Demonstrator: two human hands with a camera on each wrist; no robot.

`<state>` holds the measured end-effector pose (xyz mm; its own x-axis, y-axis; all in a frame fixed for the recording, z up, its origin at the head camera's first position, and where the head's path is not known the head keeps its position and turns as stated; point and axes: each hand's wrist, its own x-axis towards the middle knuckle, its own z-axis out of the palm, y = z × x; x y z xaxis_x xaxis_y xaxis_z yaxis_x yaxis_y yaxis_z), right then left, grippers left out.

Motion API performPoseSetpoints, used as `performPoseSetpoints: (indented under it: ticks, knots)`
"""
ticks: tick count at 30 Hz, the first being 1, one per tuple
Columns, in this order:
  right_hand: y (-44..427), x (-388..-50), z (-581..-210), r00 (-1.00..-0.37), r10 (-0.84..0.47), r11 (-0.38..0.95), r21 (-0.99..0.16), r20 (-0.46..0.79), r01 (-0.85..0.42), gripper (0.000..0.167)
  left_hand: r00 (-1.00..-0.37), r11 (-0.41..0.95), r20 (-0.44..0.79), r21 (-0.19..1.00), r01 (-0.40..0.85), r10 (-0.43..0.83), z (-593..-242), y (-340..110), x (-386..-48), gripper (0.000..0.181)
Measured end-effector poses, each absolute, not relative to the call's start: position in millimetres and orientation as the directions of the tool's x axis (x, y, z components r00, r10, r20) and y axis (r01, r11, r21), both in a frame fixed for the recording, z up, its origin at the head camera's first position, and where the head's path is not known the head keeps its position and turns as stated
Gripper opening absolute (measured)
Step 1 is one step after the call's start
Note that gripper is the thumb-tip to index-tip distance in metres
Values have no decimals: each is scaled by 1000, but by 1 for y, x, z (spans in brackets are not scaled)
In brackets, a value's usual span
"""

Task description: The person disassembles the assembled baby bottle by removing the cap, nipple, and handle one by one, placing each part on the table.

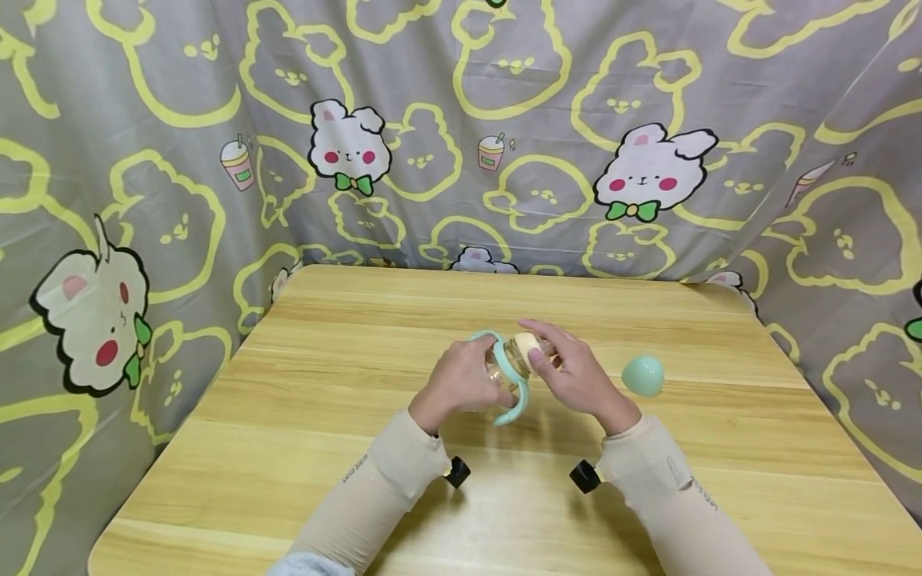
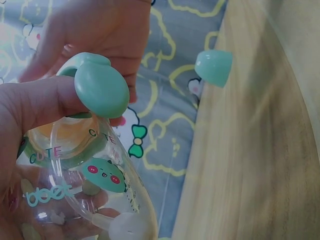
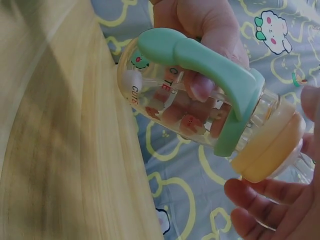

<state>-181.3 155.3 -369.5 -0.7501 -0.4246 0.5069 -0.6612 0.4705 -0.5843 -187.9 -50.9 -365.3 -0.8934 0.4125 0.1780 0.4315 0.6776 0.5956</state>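
My left hand grips a clear baby bottle round its body, fingers on one side and thumb on the other. The bottle lies tilted above the table, its top toward my right hand. A mint-green ring with two curved handles circles its neck, below a cream collar. Inside, a straw with a pale weight shows in the left wrist view. Around the collar end, my right hand stands with spread, loosely bent fingers. Its thumb appears apart from the collar in the right wrist view.
A mint-green domed cap rests on the wooden table, right of my right hand. Patterned grey curtains hang behind the table and at both sides. Black wrist cameras jut inward below my hands.
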Motion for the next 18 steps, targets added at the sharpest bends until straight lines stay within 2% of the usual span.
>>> performPoseSetpoints:
  ticks: [18]
  knots:
    - [157,-180,-368,-763,-414,437,-627,496,-645,41,-900,683,167,599,418,404,-363,-51,-186,49]
